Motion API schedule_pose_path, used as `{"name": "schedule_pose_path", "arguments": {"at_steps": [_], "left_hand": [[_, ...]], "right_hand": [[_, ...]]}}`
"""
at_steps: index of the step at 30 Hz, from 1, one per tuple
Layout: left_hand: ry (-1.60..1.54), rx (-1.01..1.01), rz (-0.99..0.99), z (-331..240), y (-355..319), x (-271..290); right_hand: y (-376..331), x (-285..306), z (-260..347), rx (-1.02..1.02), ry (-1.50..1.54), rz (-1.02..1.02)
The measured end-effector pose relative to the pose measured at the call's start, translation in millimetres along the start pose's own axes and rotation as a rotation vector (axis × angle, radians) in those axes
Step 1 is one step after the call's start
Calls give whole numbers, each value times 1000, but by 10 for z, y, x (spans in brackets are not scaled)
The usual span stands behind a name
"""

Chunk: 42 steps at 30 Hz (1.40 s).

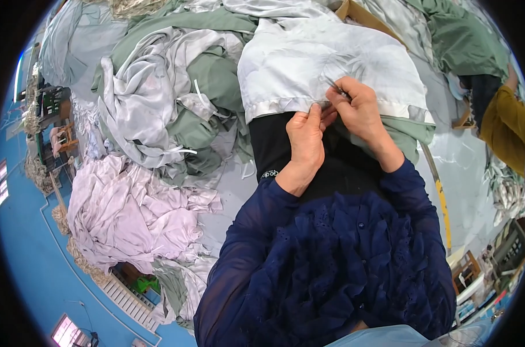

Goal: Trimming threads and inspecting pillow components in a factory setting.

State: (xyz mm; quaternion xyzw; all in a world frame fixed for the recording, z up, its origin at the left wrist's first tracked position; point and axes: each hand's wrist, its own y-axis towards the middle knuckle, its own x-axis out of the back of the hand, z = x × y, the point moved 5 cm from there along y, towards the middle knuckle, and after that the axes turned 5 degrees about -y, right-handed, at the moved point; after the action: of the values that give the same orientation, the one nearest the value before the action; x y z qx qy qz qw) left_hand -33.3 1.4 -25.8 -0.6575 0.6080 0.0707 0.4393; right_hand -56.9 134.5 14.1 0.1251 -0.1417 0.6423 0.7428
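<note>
One pale hem (268, 107) of the white cloth (291, 66) runs left to right across your dark lap (326, 176). Your left hand (305, 140) sits nearer you, its fingers pinching that hem. Your right hand (360, 110) is just right of it, reaching over the hem, fingers curled around a small dark tool (338, 88) angled above the cloth.

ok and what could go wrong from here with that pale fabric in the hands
The slim dark tool in the right hand is close to the left hand, so a slip might nick a finger. It could also catch the pale patterned fabric near the hem. To the left, loose white strips stick out of the grey-and-green fabric pile and might snag if it is pulled.
</note>
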Motion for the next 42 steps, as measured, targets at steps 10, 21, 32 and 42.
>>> {"name": "schedule_pose_path", "arguments": {"at_steps": [10,21,32,42], "left_hand": [[3,6,-10,21,12,34],[500,351,122,-342,-258,-43],[1912,-624,397,-537,507,-390],[1943,-321,363,-367,813,-288]], "right_hand": [[76,-174,-15,-99,397,111],[-9,21,-315,-275,505,83],[-79,-31,-505,-360,601,35],[-70,-52,-586,-381,644,64]]}}
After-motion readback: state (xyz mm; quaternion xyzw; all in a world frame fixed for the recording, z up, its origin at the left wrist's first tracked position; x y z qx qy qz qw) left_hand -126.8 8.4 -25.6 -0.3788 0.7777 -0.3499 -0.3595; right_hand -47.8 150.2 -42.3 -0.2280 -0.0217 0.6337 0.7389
